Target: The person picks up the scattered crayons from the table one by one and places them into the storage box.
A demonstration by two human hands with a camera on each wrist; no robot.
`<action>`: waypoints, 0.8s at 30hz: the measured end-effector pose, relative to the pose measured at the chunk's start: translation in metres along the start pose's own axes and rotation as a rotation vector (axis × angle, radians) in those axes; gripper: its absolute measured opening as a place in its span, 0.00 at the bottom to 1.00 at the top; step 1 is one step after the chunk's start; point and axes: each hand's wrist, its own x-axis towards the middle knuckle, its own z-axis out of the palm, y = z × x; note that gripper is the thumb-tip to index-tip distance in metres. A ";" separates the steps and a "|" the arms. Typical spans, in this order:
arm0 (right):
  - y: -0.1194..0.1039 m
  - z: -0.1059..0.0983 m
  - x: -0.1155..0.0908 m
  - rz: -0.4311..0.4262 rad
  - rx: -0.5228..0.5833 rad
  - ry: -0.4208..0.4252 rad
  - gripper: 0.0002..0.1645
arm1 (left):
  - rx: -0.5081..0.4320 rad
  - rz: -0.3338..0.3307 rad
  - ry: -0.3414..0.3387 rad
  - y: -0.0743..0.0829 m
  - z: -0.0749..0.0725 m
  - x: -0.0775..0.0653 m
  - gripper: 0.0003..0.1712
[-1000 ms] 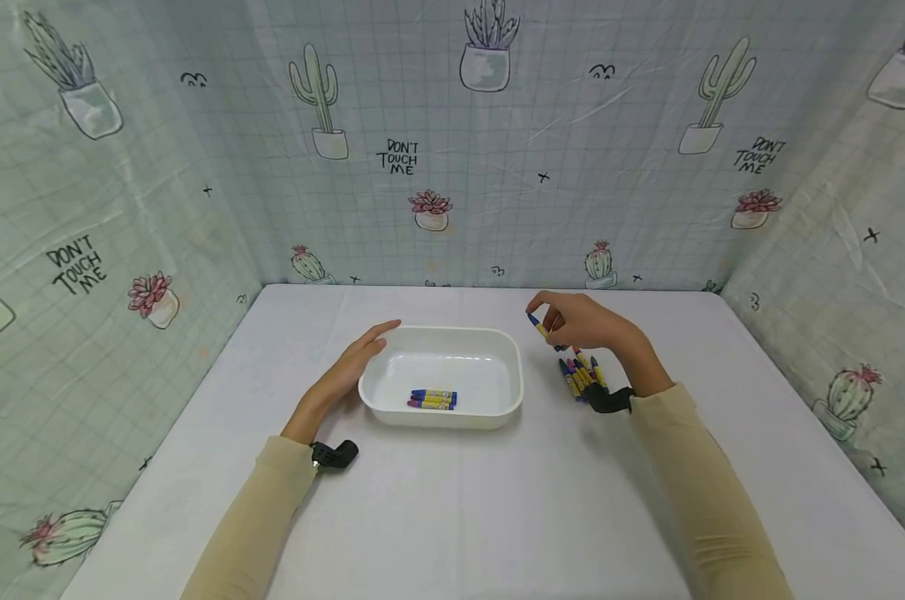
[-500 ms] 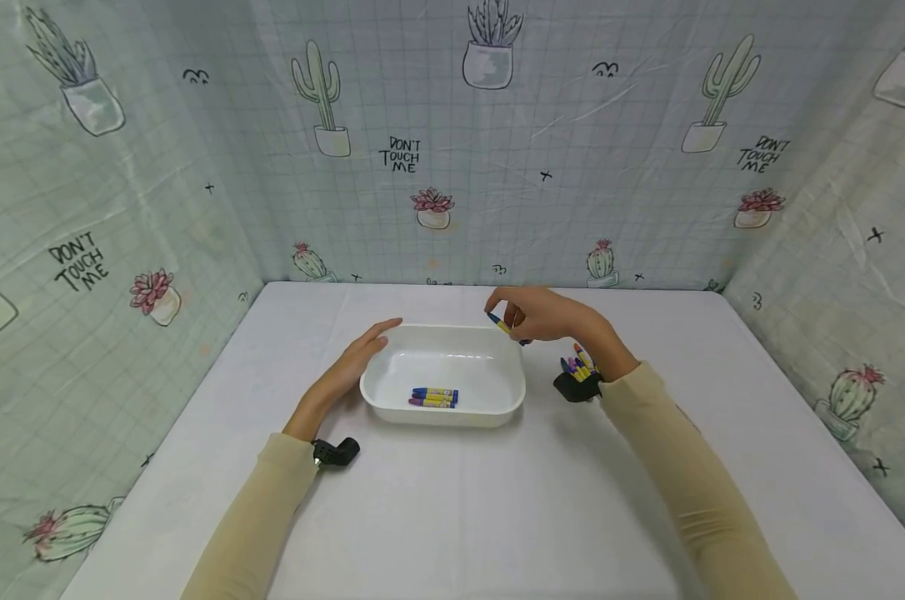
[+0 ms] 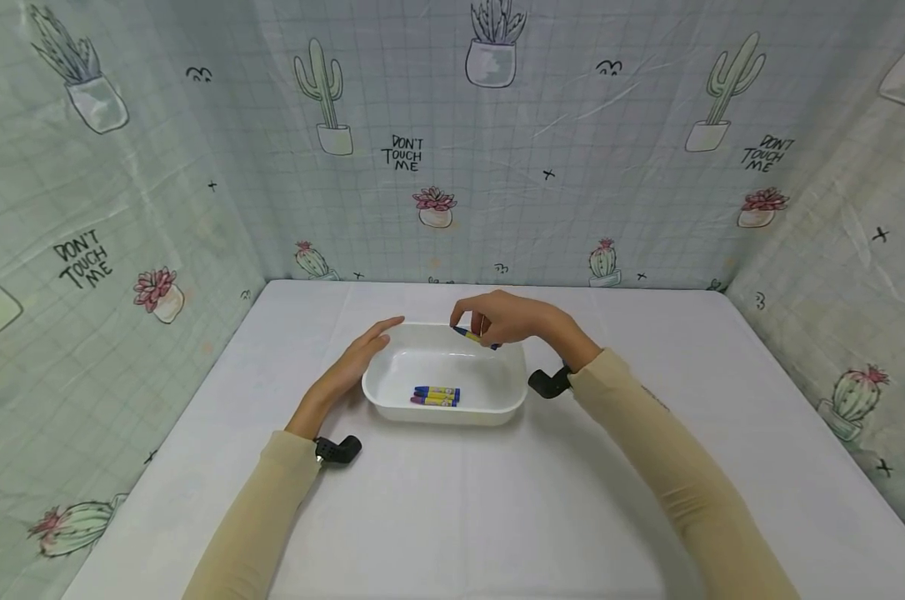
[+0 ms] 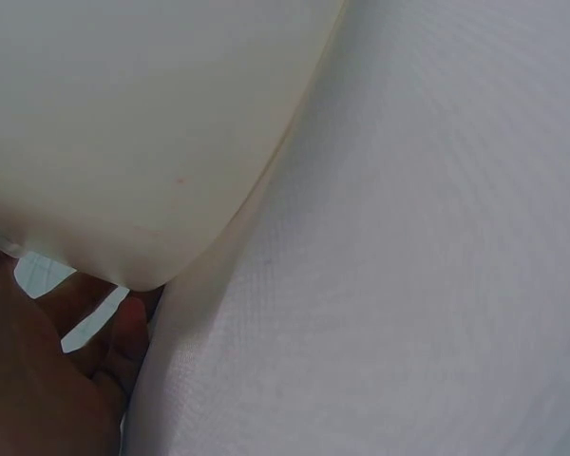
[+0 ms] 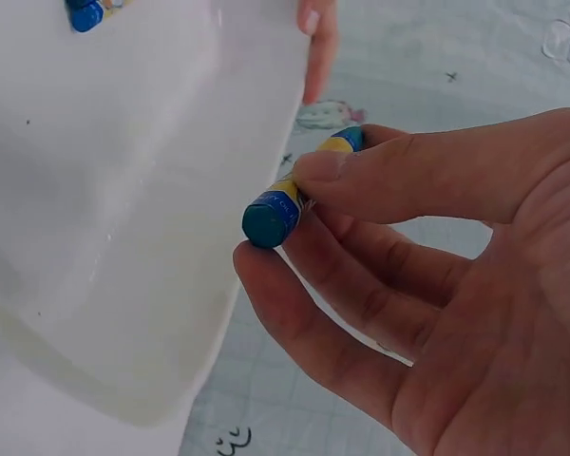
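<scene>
A white rectangular dish [image 3: 445, 416] stands on the table. My left hand [image 3: 351, 362] grips its left end, thumb over the rim and other fingers along the outer wall. In the left wrist view, those fingers [image 4: 123, 332] reach under the dish's wall [image 4: 161, 152]. My right hand [image 3: 508, 317] is above the dish's far right part. Between thumb and fingertips it pinches a blue-green crayon [image 5: 274, 217] with a yellow and blue wrapper, held tilted. Inside the dish, a few crayons [image 3: 436, 397], blue and purple, lie side by side near the front wall.
A white cloth covers the table [image 3: 452, 508]. Behind and at both sides hangs a curtain [image 3: 490, 192] printed with cacti. Black wrist cameras [image 3: 338, 451] sit on both wrists. The right forearm [image 3: 662, 433] crosses the table to the right of the dish.
My right hand has carried the crayon leftward from beside the crayon pile to above the dish. The pile is now hidden behind the right arm. My left hand stays on the dish.
</scene>
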 end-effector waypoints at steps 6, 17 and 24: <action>-0.004 0.004 0.015 -0.047 -0.031 -0.046 0.28 | 0.004 -0.009 -0.007 0.000 0.000 0.001 0.29; -0.010 0.015 0.037 -0.019 -0.018 -0.136 0.32 | 0.006 -0.007 -0.007 0.001 -0.001 0.000 0.29; -0.013 0.025 0.049 -0.004 0.000 -0.199 0.34 | 0.018 -0.003 -0.009 0.003 0.000 -0.001 0.29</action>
